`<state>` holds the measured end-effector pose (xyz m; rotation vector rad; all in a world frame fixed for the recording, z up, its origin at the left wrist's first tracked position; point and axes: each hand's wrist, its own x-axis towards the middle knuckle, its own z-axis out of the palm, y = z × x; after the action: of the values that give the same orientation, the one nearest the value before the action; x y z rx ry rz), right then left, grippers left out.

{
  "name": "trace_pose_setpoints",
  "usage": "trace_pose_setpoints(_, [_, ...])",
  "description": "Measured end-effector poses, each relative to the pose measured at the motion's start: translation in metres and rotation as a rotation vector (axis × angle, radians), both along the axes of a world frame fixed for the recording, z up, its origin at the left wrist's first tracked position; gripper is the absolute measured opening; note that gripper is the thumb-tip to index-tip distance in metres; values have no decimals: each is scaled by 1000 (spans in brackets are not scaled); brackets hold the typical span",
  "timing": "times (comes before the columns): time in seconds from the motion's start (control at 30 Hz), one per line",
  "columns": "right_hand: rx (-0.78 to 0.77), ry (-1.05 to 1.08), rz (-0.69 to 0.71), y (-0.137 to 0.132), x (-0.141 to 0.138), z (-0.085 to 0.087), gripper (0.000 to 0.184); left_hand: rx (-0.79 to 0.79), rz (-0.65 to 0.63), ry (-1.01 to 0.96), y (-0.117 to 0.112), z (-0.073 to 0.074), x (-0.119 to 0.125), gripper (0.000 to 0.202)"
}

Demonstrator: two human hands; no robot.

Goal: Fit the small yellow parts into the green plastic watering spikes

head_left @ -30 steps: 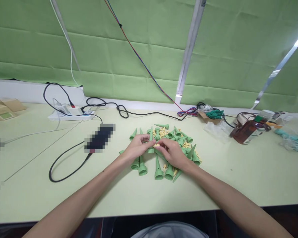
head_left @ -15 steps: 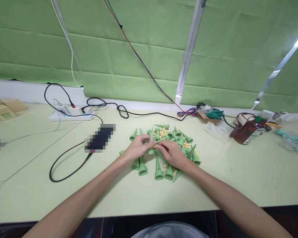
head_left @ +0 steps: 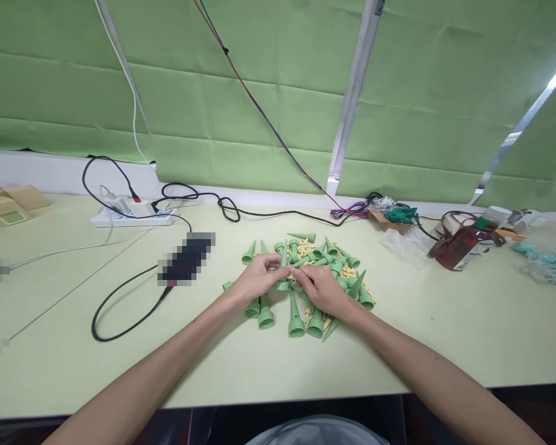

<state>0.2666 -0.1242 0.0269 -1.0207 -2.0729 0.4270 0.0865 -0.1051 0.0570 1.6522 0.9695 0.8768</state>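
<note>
A heap of green plastic cones (head_left: 327, 259) mixed with small yellow pieces (head_left: 349, 271) lies on the pale green table (head_left: 259, 364) in front of me. Both my hands rest on the near side of the heap, fingertips almost touching. My left hand (head_left: 256, 279) has its fingers curled round a green cone that stands between the hands. My right hand (head_left: 321, 289) is pinched shut on something small that I cannot make out. Several cones (head_left: 295, 316) lie in a row just below my hands, wide ends toward me.
A blurred dark device (head_left: 186, 259) with a black cable lies left of the heap, a white power strip (head_left: 132, 216) behind it. A brown bottle (head_left: 463, 245), plastic bags and teal parts (head_left: 549, 262) sit at the right. Tan boxes (head_left: 7, 204) stand far left.
My hands have drawn slightly closer together over the heap, and the small yellow piece seen between the fingertips earlier is now hidden. Nothing else has moved.
</note>
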Motion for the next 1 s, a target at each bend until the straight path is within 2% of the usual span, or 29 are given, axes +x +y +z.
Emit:
trace_pose_setpoints(0.27, [-24, 17, -23, -2, 0, 0, 43, -22, 5, -13, -1, 1, 0, 32])
trace_pose_setpoints(0.5, [-11, 108, -41, -6, -2, 5, 18, -43, 78, -64, -5, 8, 2, 31])
trace_pose_setpoints(0.73, [56, 107, 29, -6, 0, 3, 13, -40, 91, -68, -4, 8, 2, 35])
trace_pose_setpoints(1.0, [57, 100, 24, -6, 0, 4, 9, -32, 79, -48, -4, 7, 1, 35])
